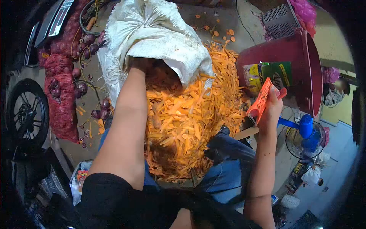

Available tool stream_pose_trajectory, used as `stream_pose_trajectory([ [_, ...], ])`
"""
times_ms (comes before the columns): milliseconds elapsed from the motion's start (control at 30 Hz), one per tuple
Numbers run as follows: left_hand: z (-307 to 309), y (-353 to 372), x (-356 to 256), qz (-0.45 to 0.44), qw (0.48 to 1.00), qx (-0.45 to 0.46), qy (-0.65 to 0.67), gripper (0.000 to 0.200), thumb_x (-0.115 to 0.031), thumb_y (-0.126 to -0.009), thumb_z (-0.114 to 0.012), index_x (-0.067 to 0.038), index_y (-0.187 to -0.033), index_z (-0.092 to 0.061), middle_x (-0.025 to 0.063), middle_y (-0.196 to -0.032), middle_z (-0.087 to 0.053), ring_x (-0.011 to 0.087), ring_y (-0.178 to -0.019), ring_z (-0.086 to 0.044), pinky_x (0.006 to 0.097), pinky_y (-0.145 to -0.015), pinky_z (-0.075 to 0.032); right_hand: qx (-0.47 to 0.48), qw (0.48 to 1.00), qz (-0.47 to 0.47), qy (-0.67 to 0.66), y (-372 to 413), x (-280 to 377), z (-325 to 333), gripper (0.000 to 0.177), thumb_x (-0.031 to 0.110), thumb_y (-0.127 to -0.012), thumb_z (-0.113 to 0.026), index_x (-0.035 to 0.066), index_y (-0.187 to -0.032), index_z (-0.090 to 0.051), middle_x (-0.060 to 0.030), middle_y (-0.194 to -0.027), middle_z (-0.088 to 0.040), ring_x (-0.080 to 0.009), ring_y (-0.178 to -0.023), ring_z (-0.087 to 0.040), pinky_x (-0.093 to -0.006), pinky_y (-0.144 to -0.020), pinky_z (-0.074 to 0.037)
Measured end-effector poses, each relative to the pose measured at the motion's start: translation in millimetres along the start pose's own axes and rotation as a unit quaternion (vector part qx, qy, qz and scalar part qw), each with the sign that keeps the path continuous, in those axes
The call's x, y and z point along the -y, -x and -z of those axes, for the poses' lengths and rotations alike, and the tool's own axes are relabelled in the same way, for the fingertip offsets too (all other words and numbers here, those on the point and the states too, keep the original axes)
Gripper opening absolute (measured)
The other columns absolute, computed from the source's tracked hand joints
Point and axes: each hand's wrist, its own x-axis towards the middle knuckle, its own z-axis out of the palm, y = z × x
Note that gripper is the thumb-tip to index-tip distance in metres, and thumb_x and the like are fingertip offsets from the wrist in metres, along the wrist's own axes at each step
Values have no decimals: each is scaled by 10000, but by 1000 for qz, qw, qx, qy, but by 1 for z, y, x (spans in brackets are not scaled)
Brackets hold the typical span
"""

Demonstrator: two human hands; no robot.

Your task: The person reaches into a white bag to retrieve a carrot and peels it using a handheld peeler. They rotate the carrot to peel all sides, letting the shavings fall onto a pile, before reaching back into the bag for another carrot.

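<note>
My left hand (142, 64) reaches into the mouth of a white woven sack (152, 30); the fingers are hidden inside, so what they touch cannot be seen. A big heap of orange carrot peelings (187, 118) lies on the ground below the sack's opening, between my knees. My right hand (271, 108) is raised at the right of the heap and grips an orange peeler (260, 101).
A dark red bucket (301, 68) with a printed packet on its side stands at the right. Red mesh bags of onions (61, 95) and loose onions lie at the left beside a motorbike wheel (26, 110). A blue fan (305, 133) stands at the lower right.
</note>
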Motion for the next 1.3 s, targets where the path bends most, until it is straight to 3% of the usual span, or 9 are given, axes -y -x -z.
stream_pose_trajectory([
  [267, 8, 62, 0, 66, 992, 41, 100, 379, -291, -809, -340, -48, -1094, -399, 125, -1074, -448, 238, -988, -438, 404, -744, -423, 25, 998, 19, -52, 27, 2, 22, 193, 200, -788, -482, 22, -862, -466, -8, -732, -476, -92, -626, -460, -241, -580, -382],
  [367, -10, 171, -24, 12, 996, 61, -62, 421, -402, -765, -418, -37, -968, -474, 109, -922, -524, 197, -824, -526, 385, -683, -454, 41, 993, 43, -104, 46, 12, 29, 181, 178, -794, -471, 7, -853, -475, -12, -750, -489, -91, -628, -466, -238, -574, -383],
  [533, -24, 272, -26, 113, 967, 184, 134, 355, -303, -745, -488, -17, -953, -464, 110, -834, -542, 246, -757, -559, 389, -657, -470, 46, 987, 41, -150, 73, 13, 42, 146, 157, -788, -475, 12, -803, -487, -13, -700, -494, -89, -600, -463, -231, -548, -379],
  [633, -36, 307, -31, 44, 958, 268, 90, 364, -266, -736, -503, -4, -983, -448, 125, -876, -539, 258, -783, -548, 399, -710, -451, 51, 981, 59, -177, 87, 13, 38, 135, 149, -780, -478, 20, -740, -487, 10, -643, -477, -74, -560, -439, -222, -512, -366],
  [700, -52, 345, -49, 17, 955, 288, 69, 345, -257, -723, -525, -8, -951, -455, 105, -833, -542, 224, -748, -550, 369, -690, -458, 133, 986, 71, 72, 97, 12, 37, 152, 150, -771, -478, 21, -693, -497, 24, -579, -455, -61, -520, -416, -224, -483, -357],
  [833, -69, 411, -95, -294, 924, 229, -81, 339, -171, -650, -620, -44, -913, -448, 42, -809, -525, 133, -727, -523, 267, -647, -435, 255, 960, 11, 116, 156, 25, 14, 185, 181, -751, -474, 8, -723, -533, -31, -578, -491, -110, -525, -443, -271, -482, -362],
  [900, -71, 455, -106, -415, 877, 209, -121, 341, -133, -610, -630, -56, -887, -446, 25, -802, -502, 116, -733, -496, 249, -678, -409, 330, 927, 80, 161, 172, 20, 5, 170, 173, -738, -487, 10, -740, -538, -46, -590, -502, -113, -535, -453, -277, -495, -372],
  [967, -69, 479, -100, -466, 845, 234, -116, 407, -102, -547, -653, -84, -863, -397, -2, -823, -392, 106, -789, -413, 241, -716, -346, 280, 867, 324, 255, 157, -36, -14, 160, 159, -728, -495, 6, -754, -535, -72, -607, -521, -154, -545, -479, -303, -515, -383],
  [1300, -81, 473, -65, -695, 680, 63, -223, 340, -11, -537, -612, -72, -793, -396, 84, -803, -410, 226, -788, -408, 311, -720, -343, 323, 867, 180, 333, 180, 8, -30, 189, 81, -636, -439, -35, -778, -487, -225, -786, -489, -368, -763, -471, -423, -677, -377],
])
